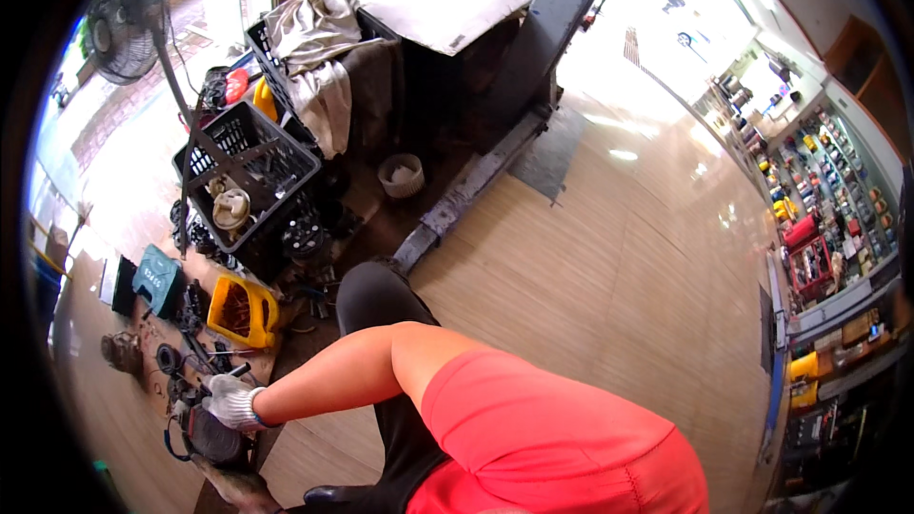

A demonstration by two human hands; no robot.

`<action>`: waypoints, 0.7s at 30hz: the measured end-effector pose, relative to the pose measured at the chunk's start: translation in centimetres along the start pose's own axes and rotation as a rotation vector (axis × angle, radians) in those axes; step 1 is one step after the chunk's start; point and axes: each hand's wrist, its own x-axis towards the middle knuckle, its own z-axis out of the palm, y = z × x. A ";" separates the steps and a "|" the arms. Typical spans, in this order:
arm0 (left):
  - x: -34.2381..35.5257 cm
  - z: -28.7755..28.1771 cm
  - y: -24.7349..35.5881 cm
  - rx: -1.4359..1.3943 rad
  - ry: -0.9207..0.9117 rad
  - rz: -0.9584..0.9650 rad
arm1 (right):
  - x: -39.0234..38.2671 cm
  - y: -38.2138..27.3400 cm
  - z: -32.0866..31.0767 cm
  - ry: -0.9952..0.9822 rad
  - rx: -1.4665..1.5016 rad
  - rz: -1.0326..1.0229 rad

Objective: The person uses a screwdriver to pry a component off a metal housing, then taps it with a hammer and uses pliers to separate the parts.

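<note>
My right arm, in a red sleeve, reaches across to the lower left. My right hand [231, 402], in a white knit glove, is closed around a dark-handled tool [240, 370]; its working end cannot be made out. Right below that hand is a round, dark, ribbed part [215, 439], with a thin dark loop at its left side. What looks like my left forearm [236, 487] comes up from the lower edge toward this part. My left hand and its fingers cannot be made out there. Several dark metal parts [174, 386] lie just beyond my right hand.
A yellow cut-open container [243, 311] holds rusty small pieces. Beside it stands a teal case [158, 281]. Black crates [305, 164], a white basket [401, 176] and a standing fan [122, 33] are farther off. A metal post base [466, 192] crosses the tiled floor [590, 295]; stocked shelves [828, 200] line the right.
</note>
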 end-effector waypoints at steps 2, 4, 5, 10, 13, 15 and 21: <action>-1.2 1.3 0.9 -0.102 -0.006 -0.006 | -0.2 -0.1 0.0 0.010 0.079 -0.003; -0.8 0.8 1.1 -0.183 -0.027 -0.007 | -0.8 -0.8 -0.1 0.051 0.043 -0.073; 0.5 -0.6 0.9 -0.210 -0.048 -0.005 | -1.3 -1.4 -0.1 0.087 0.002 -0.129; 4.5 -5.4 -1.5 -0.133 -0.376 0.237 | -1.9 -2.3 -1.3 -0.061 0.146 -0.074; 2.9 -3.6 -1.0 -0.042 -0.332 0.328 | -2.2 -2.2 -0.9 -0.079 0.189 -0.112; 4.1 -5.3 -2.0 -0.062 -0.435 0.373 | -2.3 -2.6 -0.4 -0.112 0.313 -0.063; 4.5 -6.4 -3.6 -0.053 -0.614 0.108 | -2.5 -2.6 -0.1 -0.222 0.299 -0.146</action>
